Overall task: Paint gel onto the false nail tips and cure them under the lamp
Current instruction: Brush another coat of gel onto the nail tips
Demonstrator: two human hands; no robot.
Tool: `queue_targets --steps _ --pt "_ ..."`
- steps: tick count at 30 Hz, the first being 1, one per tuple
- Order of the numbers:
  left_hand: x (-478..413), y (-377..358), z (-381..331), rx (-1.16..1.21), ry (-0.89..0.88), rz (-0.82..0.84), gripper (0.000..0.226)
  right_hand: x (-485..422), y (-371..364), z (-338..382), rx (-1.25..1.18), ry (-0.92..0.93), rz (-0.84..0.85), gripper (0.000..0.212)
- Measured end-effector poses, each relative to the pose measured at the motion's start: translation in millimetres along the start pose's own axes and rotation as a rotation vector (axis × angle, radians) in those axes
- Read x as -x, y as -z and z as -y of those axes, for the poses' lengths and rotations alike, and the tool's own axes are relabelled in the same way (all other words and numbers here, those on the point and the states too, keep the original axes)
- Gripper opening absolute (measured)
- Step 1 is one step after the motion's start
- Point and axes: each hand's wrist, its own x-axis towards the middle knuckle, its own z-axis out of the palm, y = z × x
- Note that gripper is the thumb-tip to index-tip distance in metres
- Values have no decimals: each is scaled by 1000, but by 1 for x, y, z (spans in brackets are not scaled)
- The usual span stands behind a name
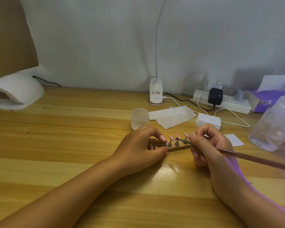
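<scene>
Several pink false nail tips (171,138) stand on small metal stands along a narrow holder strip (179,147) on the wooden table. My left hand (141,152) pinches the strip's left end between thumb and fingers. My right hand (209,145) grips a thin brown brush (247,156), its metal ferrule and tip lying against one of the middle nail tips. The white curing lamp (18,92) sits at the far left of the table, its opening facing right.
A frosted jar (139,118), tissue (171,117) and a white block (208,120) lie behind the hands. A clip desk lamp (155,92), power strip with black adapter (220,101), cables, purple packet (270,99) and a clear plastic container (275,124) crowd the back right.
</scene>
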Motion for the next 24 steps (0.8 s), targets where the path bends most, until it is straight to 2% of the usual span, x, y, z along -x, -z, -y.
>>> queue_targets --steps 8,24 --pt "1 -1 1 7 18 -52 32 1 0 0 41 6 37 26" --pt "4 0 -2 -218 88 -148 28 0 -1 0 92 8 76 17"
